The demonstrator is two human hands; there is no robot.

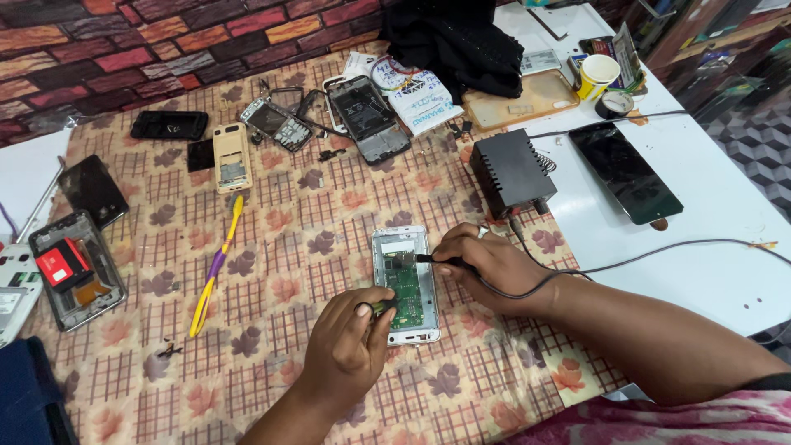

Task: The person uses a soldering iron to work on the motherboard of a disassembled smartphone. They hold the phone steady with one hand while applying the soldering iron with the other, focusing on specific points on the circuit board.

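Observation:
An opened white phone [405, 284] with a bare green circuit board lies on the patterned tablecloth [313, 214]. My right hand [486, 262] grips a soldering iron [420, 259] whose tip rests on the upper part of the board. Its black cable [659, 251] runs off to the right. My left hand [350, 342] pinches a small dark tool [381, 307] against the board's lower left edge.
A black power box [512, 170] stands just behind the phone. Several dismantled phones [362, 115] and parts lie at the back and left. A yellow-purple tool [216, 264] lies left. A dark tablet [626, 171], paper cup [596, 76] and tape roll [615, 103] sit right.

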